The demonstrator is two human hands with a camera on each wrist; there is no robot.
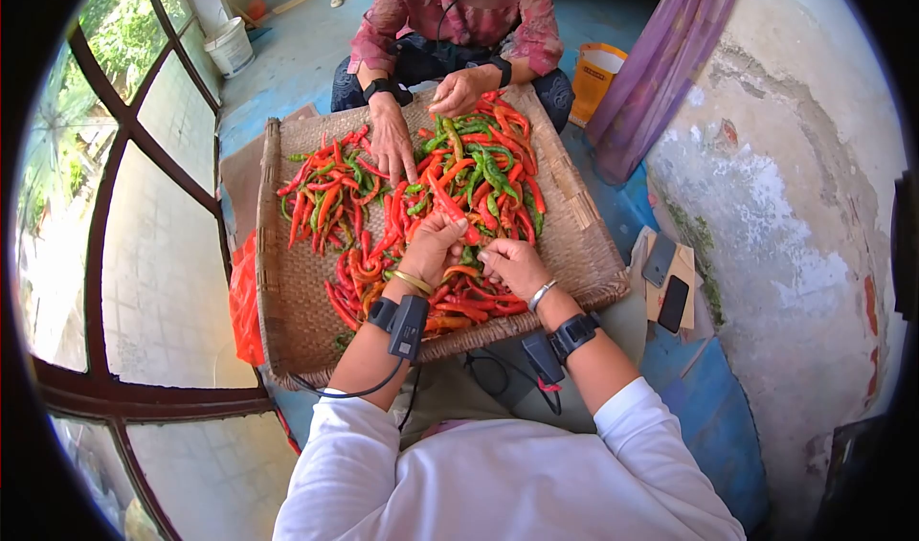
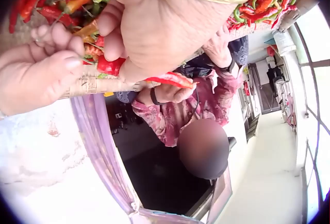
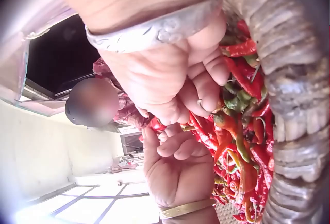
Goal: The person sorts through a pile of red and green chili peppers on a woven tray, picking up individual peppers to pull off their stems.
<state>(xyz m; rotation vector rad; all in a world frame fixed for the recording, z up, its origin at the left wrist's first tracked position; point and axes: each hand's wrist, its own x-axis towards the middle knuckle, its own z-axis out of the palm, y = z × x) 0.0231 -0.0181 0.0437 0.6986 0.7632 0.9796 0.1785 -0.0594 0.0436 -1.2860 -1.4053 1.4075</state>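
Note:
My left hand grips a long red chili pepper, whose tip points toward the far side of the tray. In the left wrist view the stem end of this chili pepper sticks out of the fist. The thumb and fingertips of my right hand pinch at its green stem. Both hands are over a heap of red, orange and green chili peppers on a woven tray. A smaller pile of mostly red chili peppers lies on the tray's left side.
Across the tray sits another person, one hand touching the chili peppers, the other raised over them. A red plastic bag is left of the tray. Two phones lie at right, near the wall.

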